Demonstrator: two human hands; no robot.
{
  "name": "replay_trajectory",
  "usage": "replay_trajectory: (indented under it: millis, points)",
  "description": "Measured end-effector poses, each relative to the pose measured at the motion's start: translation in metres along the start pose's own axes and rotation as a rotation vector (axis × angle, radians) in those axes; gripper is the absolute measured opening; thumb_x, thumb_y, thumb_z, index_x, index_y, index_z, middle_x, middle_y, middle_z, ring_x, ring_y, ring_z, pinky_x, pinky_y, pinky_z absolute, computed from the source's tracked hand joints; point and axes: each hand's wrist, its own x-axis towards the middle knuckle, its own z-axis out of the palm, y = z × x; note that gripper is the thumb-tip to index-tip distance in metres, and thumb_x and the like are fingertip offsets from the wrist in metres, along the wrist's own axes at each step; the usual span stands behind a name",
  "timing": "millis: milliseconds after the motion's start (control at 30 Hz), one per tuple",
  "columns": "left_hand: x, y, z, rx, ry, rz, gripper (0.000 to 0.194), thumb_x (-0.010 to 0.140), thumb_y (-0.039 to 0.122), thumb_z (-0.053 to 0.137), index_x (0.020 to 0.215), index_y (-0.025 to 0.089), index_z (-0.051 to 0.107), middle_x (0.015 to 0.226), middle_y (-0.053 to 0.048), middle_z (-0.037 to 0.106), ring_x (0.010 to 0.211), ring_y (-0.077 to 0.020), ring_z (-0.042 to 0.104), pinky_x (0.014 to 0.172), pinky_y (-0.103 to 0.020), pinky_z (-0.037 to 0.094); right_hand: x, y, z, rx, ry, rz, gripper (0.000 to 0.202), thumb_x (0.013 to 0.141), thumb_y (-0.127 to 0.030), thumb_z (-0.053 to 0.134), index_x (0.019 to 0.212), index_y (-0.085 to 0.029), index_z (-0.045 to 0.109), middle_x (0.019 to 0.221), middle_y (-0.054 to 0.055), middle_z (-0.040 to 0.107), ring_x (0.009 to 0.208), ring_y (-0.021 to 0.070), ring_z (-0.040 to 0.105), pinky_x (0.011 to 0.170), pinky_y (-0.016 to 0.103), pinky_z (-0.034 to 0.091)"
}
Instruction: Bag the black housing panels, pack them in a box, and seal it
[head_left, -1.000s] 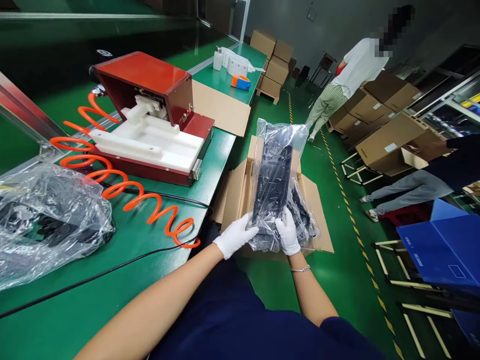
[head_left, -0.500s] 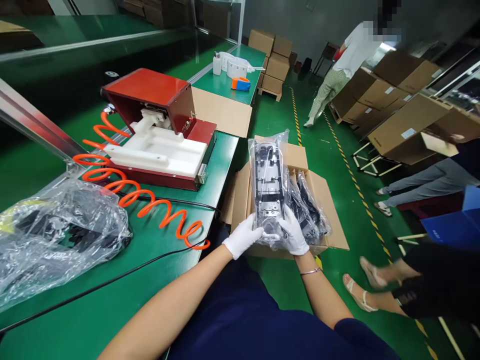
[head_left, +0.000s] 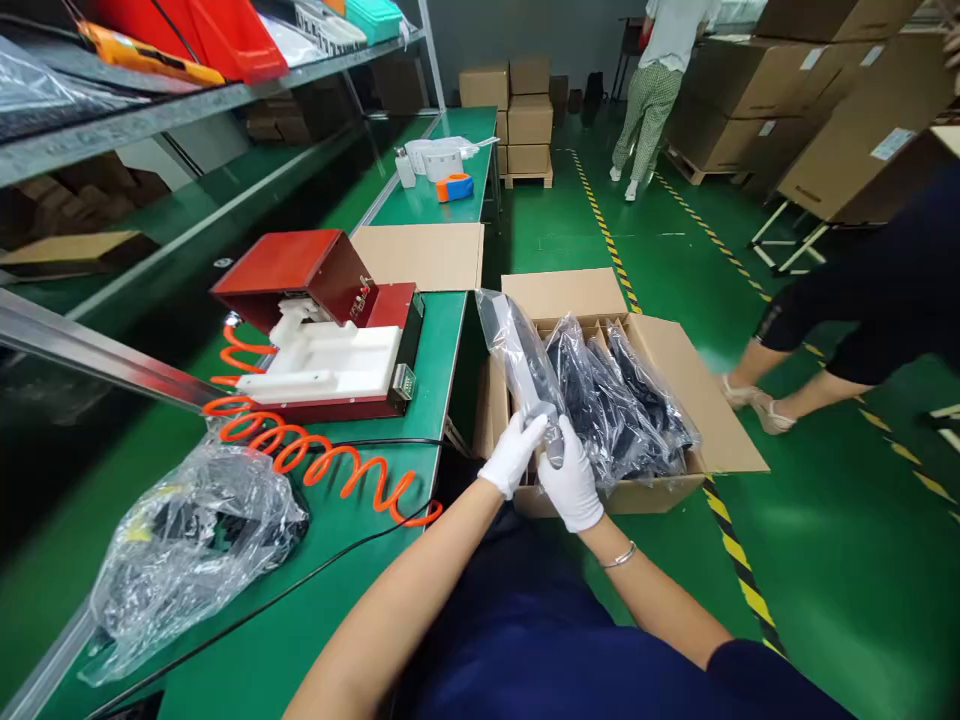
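A long black plastic part in a clear bag [head_left: 523, 352] is tilted over the left side of an open cardboard box [head_left: 566, 295]. My left hand [head_left: 515, 452], in a white glove, grips its near end from the left. On the right of the same end, my gloved right hand [head_left: 571, 478] is closed round it. Beside it in the box, several more bagged black parts [head_left: 619, 405] stand between cardboard dividers. The lower edge of the held part is partly hidden by my fingers.
On the green bench to the left stands a red machine with a white fixture [head_left: 330, 360], with an orange coiled hose [head_left: 315, 460] before it. A bagged black part [head_left: 202, 540] lies nearer. A person [head_left: 847, 310] stands at right; another [head_left: 652, 95] is farther off.
The bagged part has turned from showing its open, ribbed face to a narrow side view, and is lower against the box. My view has swung, bringing the shelf at upper left into sight.
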Motion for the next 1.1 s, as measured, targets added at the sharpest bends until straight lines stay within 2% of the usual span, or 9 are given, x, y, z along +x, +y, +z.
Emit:
replay_trajectory:
  millis: [133, 233, 400, 500, 633, 733, 833, 967, 1100]
  points:
    - [0.028, -0.004, 0.022, -0.137, 0.207, -0.015, 0.046, 0.066, 0.035, 0.08, 0.102, 0.014, 0.061, 0.099, -0.01, 0.073, 0.089, -0.0205, 0.069, 0.089, -0.036, 0.054, -0.008, -0.003, 0.012, -0.239, -0.191, -0.012, 0.055, 0.092, -0.026, 0.049, 0.146, -0.013, 0.045, 0.107, 0.016, 0.064, 0.082, 0.0266, 0.068, 0.074, 0.039, 0.057]
    - [0.036, -0.014, 0.024, -0.12, 0.31, -0.008, 0.048, 0.062, 0.029, 0.082, 0.101, 0.016, 0.056, 0.095, -0.006, 0.071, 0.083, -0.0182, 0.068, 0.084, -0.035, 0.055, -0.009, -0.005, 0.016, -0.366, -0.296, -0.117, 0.044, 0.093, -0.022, 0.049, 0.136, -0.011, 0.055, 0.107, 0.018, 0.062, 0.081, 0.0257, 0.068, 0.072, 0.036, 0.056]
    - [0.036, -0.019, 0.008, -0.128, 0.341, 0.01, 0.053, 0.058, 0.025, 0.08, 0.103, 0.017, 0.053, 0.095, -0.005, 0.07, 0.081, -0.0173, 0.068, 0.084, -0.035, 0.054, -0.006, -0.01, -0.008, -0.317, -0.399, -0.333, 0.039, 0.093, -0.026, 0.053, 0.129, -0.013, 0.06, 0.11, 0.017, 0.065, 0.088, 0.0282, 0.067, 0.078, 0.04, 0.057]
    - [0.033, -0.013, -0.009, -0.136, 0.301, 0.012, 0.056, 0.057, 0.028, 0.082, 0.104, 0.017, 0.054, 0.096, -0.004, 0.071, 0.082, -0.0179, 0.068, 0.086, -0.036, 0.054, 0.009, -0.001, -0.034, -0.149, -0.287, -0.434, 0.039, 0.097, -0.029, 0.047, 0.132, -0.018, 0.06, 0.123, 0.015, 0.064, 0.106, 0.028, 0.064, 0.094, 0.043, 0.054]
    - [0.025, -0.012, -0.023, -0.197, 0.22, 0.0, 0.056, 0.056, 0.027, 0.086, 0.103, 0.016, 0.057, 0.096, -0.004, 0.072, 0.083, -0.0184, 0.069, 0.086, -0.036, 0.054, 0.051, 0.024, -0.044, -0.171, -0.105, -0.154, 0.051, 0.092, -0.028, 0.049, 0.138, -0.005, 0.053, 0.141, 0.024, 0.051, 0.134, 0.037, 0.046, 0.112, 0.053, 0.04]
    - [0.022, -0.017, -0.026, -0.237, 0.217, 0.005, 0.056, 0.056, 0.027, 0.088, 0.103, 0.016, 0.058, 0.095, -0.002, 0.072, 0.084, -0.0182, 0.068, 0.087, -0.036, 0.053, 0.08, 0.033, -0.037, -0.303, -0.289, 0.082, 0.068, 0.088, -0.029, 0.056, 0.145, 0.005, 0.041, 0.15, 0.032, 0.036, 0.14, 0.0452, 0.035, 0.111, 0.057, 0.036]
    - [0.022, -0.022, -0.027, -0.228, 0.231, 0.011, 0.056, 0.055, 0.029, 0.089, 0.101, 0.017, 0.06, 0.095, -0.002, 0.072, 0.085, -0.0184, 0.068, 0.086, -0.035, 0.052, 0.097, 0.031, -0.035, -0.35, -0.447, 0.194, 0.071, 0.092, -0.03, 0.05, 0.153, 0.001, 0.028, 0.148, 0.031, 0.04, 0.131, 0.0439, 0.047, 0.105, 0.054, 0.043]
    - [0.023, -0.025, -0.028, -0.235, 0.232, 0.01, 0.058, 0.055, 0.03, 0.09, 0.105, 0.018, 0.062, 0.1, -0.003, 0.073, 0.088, -0.0199, 0.068, 0.088, -0.036, 0.051, 0.105, 0.037, -0.038, -0.294, -0.482, 0.288, 0.075, 0.089, -0.023, 0.049, 0.157, -0.005, 0.022, 0.139, 0.029, 0.05, 0.115, 0.0406, 0.061, 0.098, 0.053, 0.047]
    - [0.024, -0.023, -0.026, -0.249, 0.227, 0.002, 0.055, 0.056, 0.029, 0.091, 0.103, 0.017, 0.063, 0.097, -0.003, 0.074, 0.086, -0.0195, 0.068, 0.087, -0.036, 0.051, 0.098, 0.059, -0.031, 0.037, -0.439, 0.364, 0.086, 0.075, -0.013, 0.05, 0.157, -0.008, 0.025, 0.149, 0.024, 0.044, 0.132, 0.0344, 0.051, 0.109, 0.047, 0.042]
